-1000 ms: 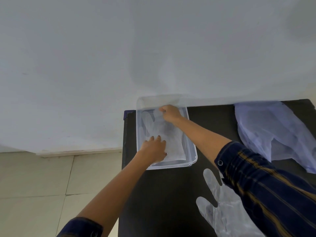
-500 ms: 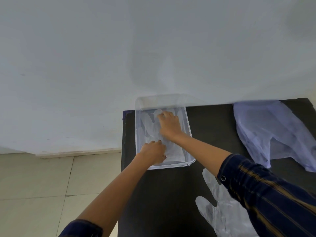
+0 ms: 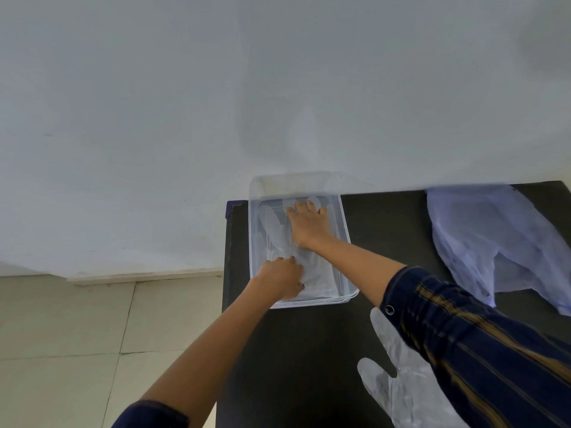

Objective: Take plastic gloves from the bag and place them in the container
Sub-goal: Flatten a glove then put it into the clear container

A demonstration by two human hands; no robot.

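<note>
We count one clear container (image 3: pixel 347 239) at the far left corner of the black tabletop (image 3: pixel 312 350), its long axis running away from us toward the white wall (image 3: pixel 216 88). Inside it lies a stack of plastic gloves (image 3: pixel 275 230) — how many we cannot tell, the film is too clear to separate the layers. The stack lies lengthwise with the container, glove tips pointing at the wall, cuffs toward us.

Two hands are in there. The right hand (image 3: pixel 310 225) lies flat, fingers (image 3: pixel 304 206) spread and pressing on the far part of the stack, gripping nothing. The left hand (image 3: pixel 279 278) rests at the near end on the cuffs, its fingers (image 3: pixel 289 261) curled down onto the film; whether they pinch it we cannot tell.

One more glove (image 3: pixel 398 393) lies loose on the tabletop near us, under the striped sleeve (image 3: pixel 482 344), its tips also pointing away — well apart from the container. One pale bag (image 3: pixel 482 239) lies crumpled at the far right, against the wall.
</note>
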